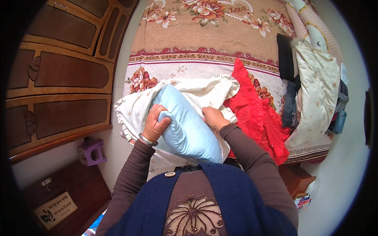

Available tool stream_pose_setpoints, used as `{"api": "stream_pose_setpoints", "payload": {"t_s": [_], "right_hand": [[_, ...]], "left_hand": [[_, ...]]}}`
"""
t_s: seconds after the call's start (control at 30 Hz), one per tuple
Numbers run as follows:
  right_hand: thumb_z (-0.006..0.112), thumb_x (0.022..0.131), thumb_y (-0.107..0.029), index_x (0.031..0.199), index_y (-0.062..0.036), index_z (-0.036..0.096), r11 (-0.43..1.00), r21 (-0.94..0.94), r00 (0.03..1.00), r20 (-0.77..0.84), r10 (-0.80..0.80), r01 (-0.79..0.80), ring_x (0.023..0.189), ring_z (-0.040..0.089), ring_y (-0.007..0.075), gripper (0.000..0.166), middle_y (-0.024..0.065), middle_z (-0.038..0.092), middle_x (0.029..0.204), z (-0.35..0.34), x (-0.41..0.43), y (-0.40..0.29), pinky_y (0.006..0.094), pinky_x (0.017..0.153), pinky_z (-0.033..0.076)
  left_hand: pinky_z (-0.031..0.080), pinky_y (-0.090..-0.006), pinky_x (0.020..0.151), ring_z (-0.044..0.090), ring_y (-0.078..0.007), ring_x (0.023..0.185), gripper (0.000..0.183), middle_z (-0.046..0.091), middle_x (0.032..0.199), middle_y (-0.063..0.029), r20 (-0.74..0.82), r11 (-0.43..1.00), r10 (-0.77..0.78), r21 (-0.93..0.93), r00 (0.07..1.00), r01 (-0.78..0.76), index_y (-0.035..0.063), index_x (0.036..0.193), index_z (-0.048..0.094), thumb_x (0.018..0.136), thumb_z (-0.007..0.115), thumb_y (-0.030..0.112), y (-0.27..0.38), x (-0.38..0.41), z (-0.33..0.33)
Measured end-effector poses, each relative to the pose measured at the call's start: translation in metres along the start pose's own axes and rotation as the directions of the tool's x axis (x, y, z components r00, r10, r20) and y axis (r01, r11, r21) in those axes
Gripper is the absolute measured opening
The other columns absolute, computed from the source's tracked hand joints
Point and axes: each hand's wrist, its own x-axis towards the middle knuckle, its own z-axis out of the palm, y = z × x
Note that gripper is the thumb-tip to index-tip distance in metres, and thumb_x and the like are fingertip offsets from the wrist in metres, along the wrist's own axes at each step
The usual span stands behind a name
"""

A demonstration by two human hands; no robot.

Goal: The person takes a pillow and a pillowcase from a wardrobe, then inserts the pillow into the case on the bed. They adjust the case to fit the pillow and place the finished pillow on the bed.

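A light blue pillow (189, 129) lies slantwise before me, partly inside or on a white cloth with a frilled edge and small printed flowers (200, 88), perhaps a pillowcase. My left hand (155, 122), with a ring and a bracelet at the wrist, grips a gathered end of the pillow. Along the pillow's right side, my right hand (215, 118) pinches the white cloth between thumb and fingers; its fingertips are partly hidden. Red lacy fabric (251, 112) spreads on the bed just right of my right hand.
A floral bedspread (203, 38) covers the bed ahead. At the right lie a cream quilted cloth (317, 88), dark folded clothes (285, 59) and a patterned bundle. Wooden cabinets (71, 69) line the left side, above a purple plastic stool (92, 152).
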Motion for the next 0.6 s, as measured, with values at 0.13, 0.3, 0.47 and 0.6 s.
{"api": "stream_pose_setpoints", "payload": {"t_s": [0.13,0.3,0.47,0.6], "right_hand": [[0.056,0.081,-0.014,0.084,-0.0045,0.060,0.970,-0.244,1.000,0.021,-0.007,0.012,0.078,0.065,0.0325,0.011,0.0157,0.063,0.084,0.006,0.017,-0.002,0.0448,0.066,0.052],[0.060,0.077,-0.013,0.092,-0.0061,0.051,0.977,-0.177,0.940,-0.337,0.055,-0.120,0.072,0.064,0.0332,0.019,0.0146,0.059,0.084,0.018,0.049,-0.023,0.0415,0.061,0.052],[0.062,0.078,-0.015,0.095,-0.0071,0.047,1.000,-0.017,0.886,-0.464,-0.001,-0.008,0.069,0.064,0.0331,0.024,0.0131,0.061,0.081,-0.011,0.058,-0.071,0.0420,0.059,0.052],[0.064,0.078,-0.018,0.096,-0.0105,0.047,0.997,0.074,0.846,-0.532,0.036,0.004,0.070,0.064,0.0329,0.026,0.0131,0.063,0.076,-0.030,0.058,-0.092,0.0426,0.059,0.051]], "left_hand": [[0.038,-0.0363,0.075,0.047,-0.0285,0.078,0.055,0.049,0.075,-0.0104,-0.014,1.000,0.003,-0.014,1.000,-0.004,0.0031,0.079,0.054,0.083,0.056,0.058,0.001,-0.001,0.001],[0.038,-0.0360,0.075,0.047,-0.0293,0.079,0.055,0.049,0.076,-0.0111,-0.007,0.999,0.038,-0.005,0.999,-0.038,0.0032,0.080,0.053,0.083,0.056,0.058,0.011,0.002,0.001],[0.032,-0.0390,0.101,0.044,-0.0339,0.114,0.051,0.046,0.121,-0.0187,-0.023,0.999,0.032,0.007,0.999,-0.032,0.0032,0.100,0.050,0.083,0.060,0.050,0.014,-0.004,0.002],[0.022,-0.0411,0.110,0.027,-0.0401,0.135,0.050,0.029,0.143,-0.0269,0.060,1.000,-0.016,0.007,0.998,0.016,0.0045,0.114,0.047,0.083,0.063,0.040,0.010,-0.006,0.004]]}}
